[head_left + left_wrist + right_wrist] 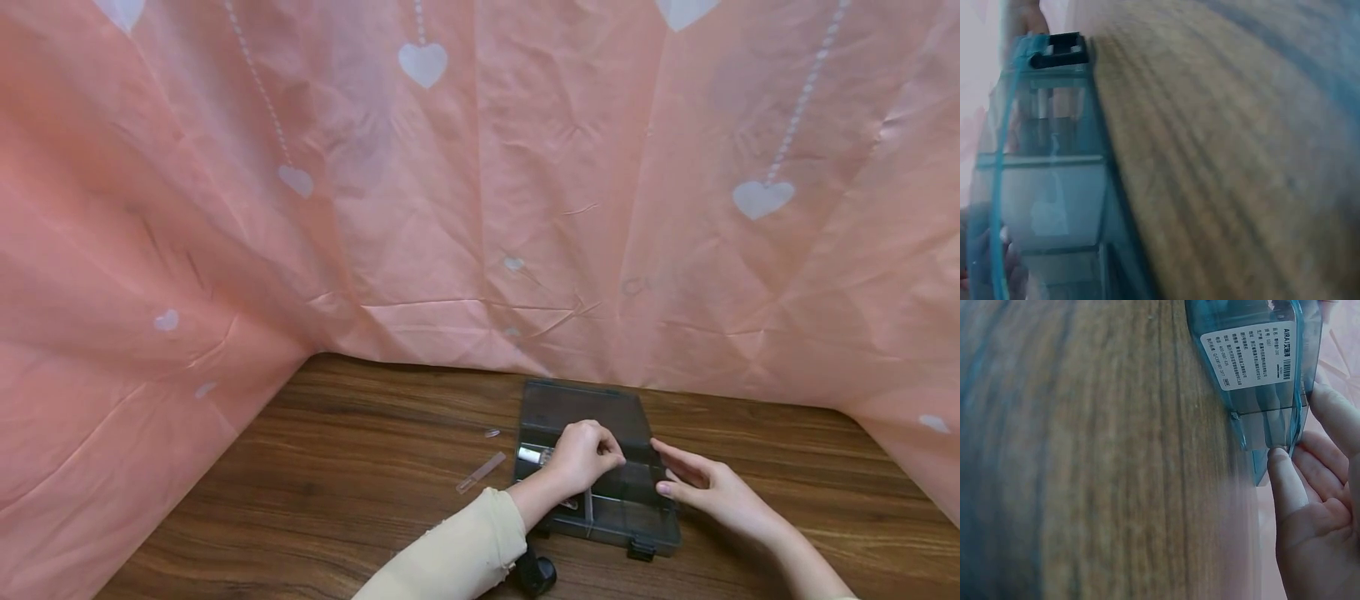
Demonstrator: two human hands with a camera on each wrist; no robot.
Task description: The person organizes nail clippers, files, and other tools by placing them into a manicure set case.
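- Currently working inside a smoky transparent compartment box [600,467] lying flat on the wooden table [337,467], lid apparently raised toward the pink heart-print backdrop [480,208].
- Left hand [585,457] curled over the box's middle, seemingly pinching 1 small part; exact grasp hidden.
- Right hand [708,487] with relaxed straight fingers [1288,481] steadying the box's right edge.
- Next, probably: careful seating of a divider; 2 loose clear strips [480,472] near the box's left side.

table [337,467]: bare wood left of the box [592,400], open for a pass | blockers there: clear strip [481,472] and a small clear piece [492,433] near the box's left side | curtain [480,208]: walls in the back and both sides | near edge: dark object [536,573] under the left sleeve [457,554]
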